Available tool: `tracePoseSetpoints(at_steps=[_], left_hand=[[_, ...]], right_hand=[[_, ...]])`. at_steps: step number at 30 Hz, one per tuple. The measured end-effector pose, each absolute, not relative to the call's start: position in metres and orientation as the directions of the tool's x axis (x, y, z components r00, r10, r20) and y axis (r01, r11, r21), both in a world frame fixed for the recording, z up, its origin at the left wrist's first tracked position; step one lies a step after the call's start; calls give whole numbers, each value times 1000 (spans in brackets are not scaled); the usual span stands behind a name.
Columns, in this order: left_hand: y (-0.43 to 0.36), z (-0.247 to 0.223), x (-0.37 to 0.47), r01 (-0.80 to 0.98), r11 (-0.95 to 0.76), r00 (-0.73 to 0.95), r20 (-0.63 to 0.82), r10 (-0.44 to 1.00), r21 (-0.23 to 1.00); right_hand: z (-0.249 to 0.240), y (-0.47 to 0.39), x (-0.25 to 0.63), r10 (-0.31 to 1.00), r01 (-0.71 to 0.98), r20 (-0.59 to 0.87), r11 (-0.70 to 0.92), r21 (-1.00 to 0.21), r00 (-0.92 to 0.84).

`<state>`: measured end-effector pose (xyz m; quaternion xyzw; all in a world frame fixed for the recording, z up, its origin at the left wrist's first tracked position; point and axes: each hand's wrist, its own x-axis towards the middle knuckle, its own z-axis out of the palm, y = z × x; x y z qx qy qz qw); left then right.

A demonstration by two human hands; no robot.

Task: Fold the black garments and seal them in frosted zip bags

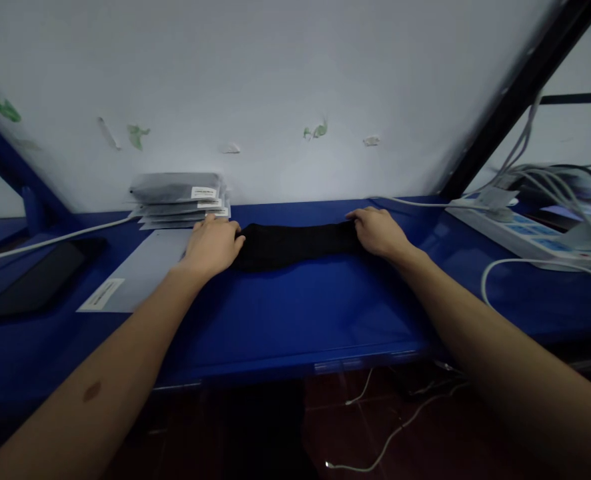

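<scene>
A long strip of black cloth (295, 245) lies across the blue table, its exact kind too dark to make out. My left hand (213, 245) has its fingers closed on the cloth's left end. At the opposite end, my right hand (377, 231) grips the cloth with bent fingers. The strip stretches between both hands, wider towards the left. Under my left wrist and forearm is a flat grey plastic bag (143, 270) with a white label near its lower corner.
Behind my left hand stands a stack of grey packets (173, 190) with white labels. A dark flat device (40, 280) rests at far left. A white power strip (520, 233) with several cables sits at right. The blue tabletop (295, 320) meets a white wall (285, 80).
</scene>
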<state>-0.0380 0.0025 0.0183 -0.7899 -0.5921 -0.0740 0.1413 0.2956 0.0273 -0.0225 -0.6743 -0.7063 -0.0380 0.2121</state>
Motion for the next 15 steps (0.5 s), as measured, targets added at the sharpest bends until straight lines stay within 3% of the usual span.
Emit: tracePoseSetpoints(at_steps=[6,11,13,15], left_hand=[[0,23,-41,959,-256,284,369,885,-124],[1,25,-41,961,-267,271,439,857,-73],[2,28,-41,964,-265,225,464,857,22],[4,31,-42,946,-259,142,469,871,194]], right_hand=[[-19,18,289,914,985,402,19,-169,51],[-16,11,285,880,980,465,-10,-197,102],[-13,10,285,847,973,515,-9,-232,131],[-8,9,284,807,956,564,-2,-293,174]])
